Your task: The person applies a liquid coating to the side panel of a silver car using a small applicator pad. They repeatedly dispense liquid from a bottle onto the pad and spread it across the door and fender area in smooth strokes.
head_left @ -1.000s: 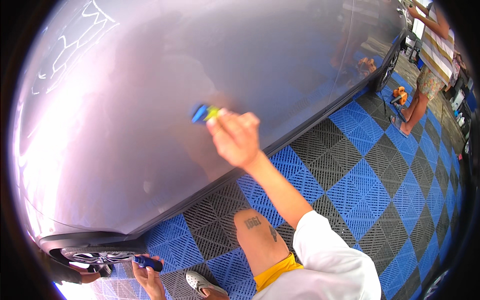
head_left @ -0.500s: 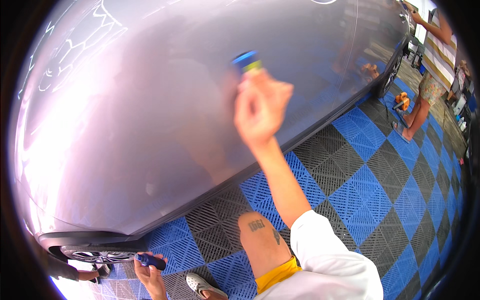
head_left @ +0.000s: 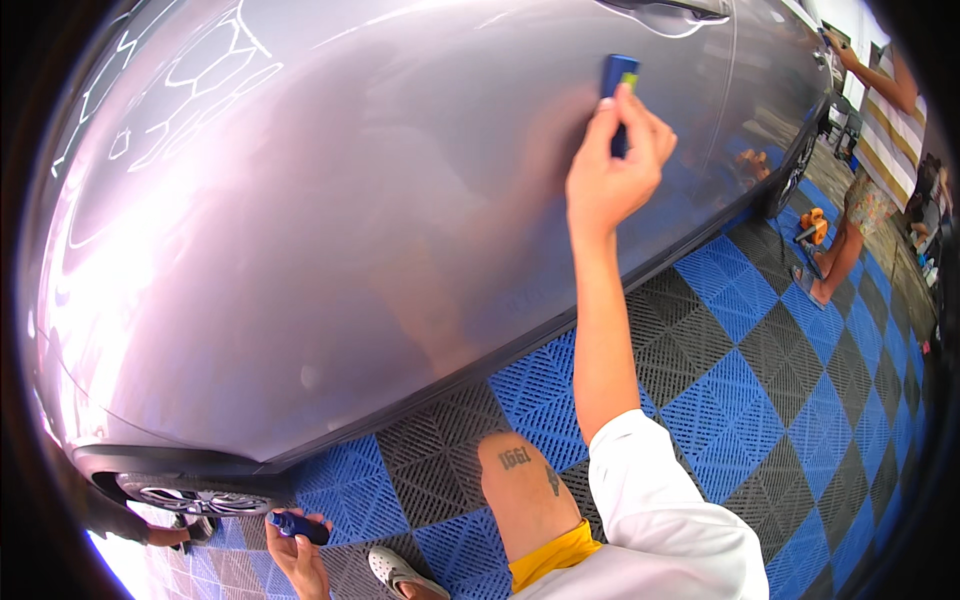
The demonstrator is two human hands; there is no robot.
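Note:
A glossy grey car side [head_left: 330, 250] fills most of the view. Up against its door panel, below the door handle [head_left: 680, 12], my right hand [head_left: 618, 165] pinches a blue applicator block [head_left: 619, 72] with a yellow-green patch. The block's working face is hidden against the paint. Low on the left, close to the car's wheel [head_left: 205, 497], my left hand [head_left: 300, 560] has its fingers wrapped round a small dark blue bottle [head_left: 303, 527]. The bottle lies tilted, nearly sideways, in that hand.
Blue and black grid tiles [head_left: 725, 400] cover the floor. At the right, another person in a striped shirt [head_left: 888, 130] stands by the car's far end, near an orange-and-black tool [head_left: 815, 228] on the floor. A second person's legs [head_left: 170, 530] show beyond the wheel.
My right hand has swept the block to the right and up across the door panel. The left hand keeps the bottle in nearly the same place. The view has shifted slightly.

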